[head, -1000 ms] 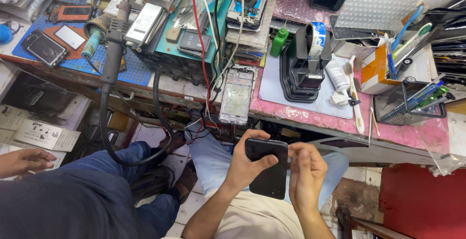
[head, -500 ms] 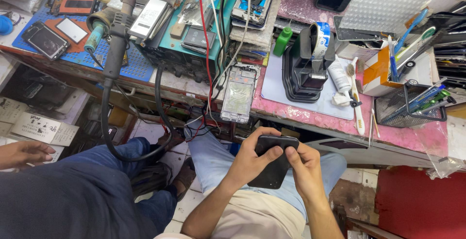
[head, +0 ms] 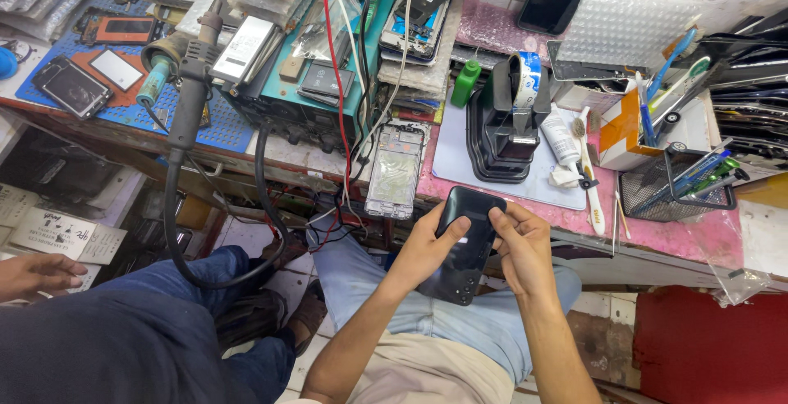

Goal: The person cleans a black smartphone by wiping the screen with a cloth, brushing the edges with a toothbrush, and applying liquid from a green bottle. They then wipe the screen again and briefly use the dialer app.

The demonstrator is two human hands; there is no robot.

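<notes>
While you clamp the black phone (head: 461, 244) over your lap between your left hand (head: 427, 248) and right hand (head: 519, 244), thumbs on its back, it could slip floorward if pressure pops the cover suddenly.

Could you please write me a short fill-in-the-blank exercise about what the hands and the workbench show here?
1. Both the left hand and the right hand grip a ____ phone.
2. The small bottle behind the black stand is ____ in colour.
3. The bare phone frame lies at the bench's ____ edge.

Missing words: black; green; front
</notes>
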